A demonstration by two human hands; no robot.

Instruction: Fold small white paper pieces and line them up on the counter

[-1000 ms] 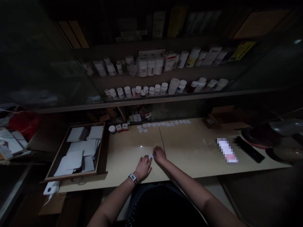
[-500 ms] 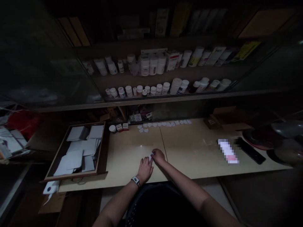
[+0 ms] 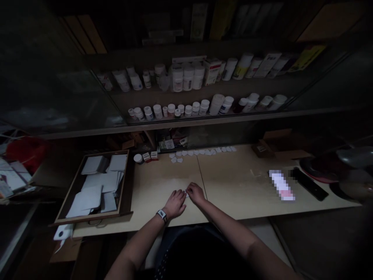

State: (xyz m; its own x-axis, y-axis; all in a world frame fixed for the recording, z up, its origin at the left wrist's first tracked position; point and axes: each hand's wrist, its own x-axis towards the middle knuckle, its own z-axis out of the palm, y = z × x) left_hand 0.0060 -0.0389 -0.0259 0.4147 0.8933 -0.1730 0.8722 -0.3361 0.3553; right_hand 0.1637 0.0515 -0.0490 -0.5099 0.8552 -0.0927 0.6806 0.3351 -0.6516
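Note:
A small white piece of paper (image 3: 187, 194) lies on the pale table between my two hands. My left hand (image 3: 175, 203), with a watch on its wrist, rests flat on the table, its fingertips at the paper's left side. My right hand (image 3: 195, 192) pinches the paper's upper right part between thumb and fingers. Behind them, a row of small folded white papers (image 3: 208, 152) runs along the table's back edge. To the left, a wooden drawer (image 3: 125, 186) holds stacks of white paper sheets (image 3: 89, 200).
A white jar (image 3: 138, 158) and small red-and-white boxes (image 3: 150, 156) stand at the back left. Shelves of bottles (image 3: 188, 111) rise behind. At right are an open carton (image 3: 281, 146), a blurred-out bright object (image 3: 281, 186) and a black object (image 3: 311, 184).
My left hand has turned and shifted slightly left, its fingers now lying closer together and flatter. My right hand has barely moved and keeps its pinch.

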